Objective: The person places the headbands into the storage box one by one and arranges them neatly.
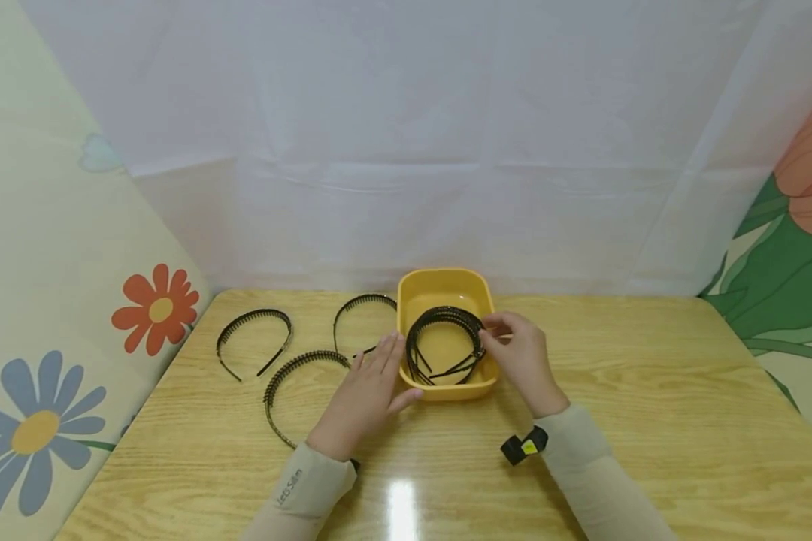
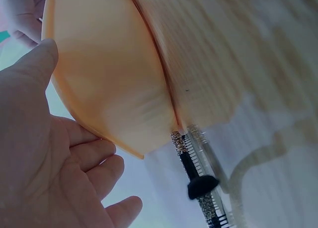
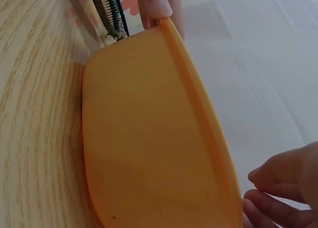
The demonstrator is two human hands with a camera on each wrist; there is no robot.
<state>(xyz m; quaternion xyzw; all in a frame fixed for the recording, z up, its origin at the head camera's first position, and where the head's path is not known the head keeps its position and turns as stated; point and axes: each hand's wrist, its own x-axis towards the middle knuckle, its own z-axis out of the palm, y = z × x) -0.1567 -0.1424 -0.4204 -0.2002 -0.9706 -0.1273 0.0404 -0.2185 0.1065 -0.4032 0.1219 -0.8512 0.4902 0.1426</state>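
A yellow plastic bin stands on the table with several black toothed headbands stacked in a ring inside it. My left hand rests against the bin's left side, fingers extended along the rim and thumb at the near corner. Over the right rim, my right hand has bent fingertips beside the headbands. In the right wrist view its thumb and fingers show nothing between them, though the rim hides some fingertips. Left of the bin lie three loose headbands.
The wood-grain table extends to both sides of the bin. A white sheet hangs along its back edge. Flower-printed cloths stand at the left and right. Each wrist wears a black strap.
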